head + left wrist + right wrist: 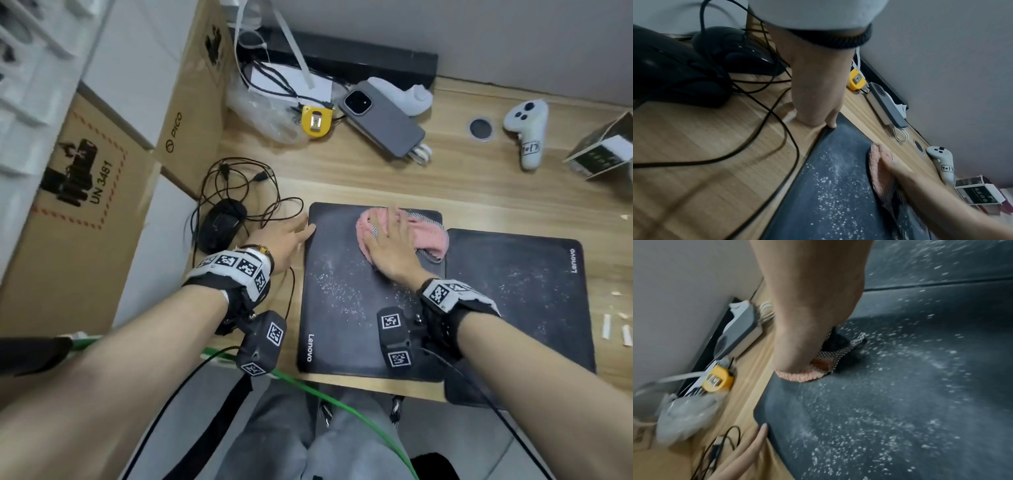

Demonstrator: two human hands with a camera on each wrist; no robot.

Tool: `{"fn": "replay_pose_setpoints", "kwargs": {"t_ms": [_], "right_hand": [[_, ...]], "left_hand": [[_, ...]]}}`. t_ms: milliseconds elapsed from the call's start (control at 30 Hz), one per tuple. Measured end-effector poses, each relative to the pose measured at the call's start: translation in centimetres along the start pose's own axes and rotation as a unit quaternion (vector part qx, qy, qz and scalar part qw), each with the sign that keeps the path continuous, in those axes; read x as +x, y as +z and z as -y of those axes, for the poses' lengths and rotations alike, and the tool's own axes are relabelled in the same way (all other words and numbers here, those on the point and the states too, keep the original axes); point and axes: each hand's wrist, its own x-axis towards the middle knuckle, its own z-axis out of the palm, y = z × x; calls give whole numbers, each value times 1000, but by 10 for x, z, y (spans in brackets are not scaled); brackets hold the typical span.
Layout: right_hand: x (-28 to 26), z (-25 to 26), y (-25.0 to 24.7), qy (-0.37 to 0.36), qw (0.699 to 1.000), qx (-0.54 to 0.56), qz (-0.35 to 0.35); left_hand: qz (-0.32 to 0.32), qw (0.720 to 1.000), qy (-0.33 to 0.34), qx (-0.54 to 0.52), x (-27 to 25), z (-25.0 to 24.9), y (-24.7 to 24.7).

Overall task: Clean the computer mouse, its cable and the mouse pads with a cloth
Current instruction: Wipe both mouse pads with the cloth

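Note:
Two black Lenovo mouse pads lie side by side on the wooden desk; the left pad point(346, 291) point(830, 186) point(879, 402) is speckled with white dust, and so is the right pad point(517, 294). A pink cloth point(428, 236) point(879, 165) point(799, 376) lies at the left pad's far end. My right hand point(390, 243) point(807, 321) presses flat on the cloth. My left hand point(287, 240) point(818, 91) rests with straight fingers against the left pad's far-left edge. The black mouse point(221, 224) point(731, 48) and its tangled cable point(246, 188) point(764, 146) lie left of the pads.
Cardboard boxes point(85, 205) wall off the left side. At the back lie a grey phone point(382, 118), a yellow tape measure point(315, 120), a plastic bag, a white controller point(525, 130) and a small box point(606, 150). Paper scraps point(616, 329) lie at the desk's right edge.

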Motion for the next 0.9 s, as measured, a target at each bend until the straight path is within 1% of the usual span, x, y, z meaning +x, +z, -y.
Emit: {"fn": "replay_pose_setpoints", "kwargs": {"t_ms": [133,233,333,433,500,600,700,800,833,900], "right_hand": [[14,31,14,-99,992,-59,47],[-1,41,30,-166,977,-103,89],[-25,39,42,-219,959,-130,126],[-44,33,54,-264,939,-150,160],[-61,25,59,-290,923,-161,194],[-76,16,61,-346,894,-191,213],[-73,13,56,-355,887,-190,225],[-61,12,53,-361,881,-194,234],[-56,13,51,-362,882,-194,230],[-42,18,45,-340,899,-178,210]], "left_hand": [[24,1000,13,-12,-1,10,12],[20,999,15,-22,0,8,18],[3,998,12,-58,7,9,25],[-32,995,0,-98,14,8,32],[-39,992,-13,-115,15,1,33],[-39,992,-25,-116,14,-3,29],[-24,993,-32,-114,13,-5,24],[-24,993,-29,-109,12,-4,19],[-24,993,-25,-115,13,-2,19],[-20,993,-15,-117,15,3,19]]}}
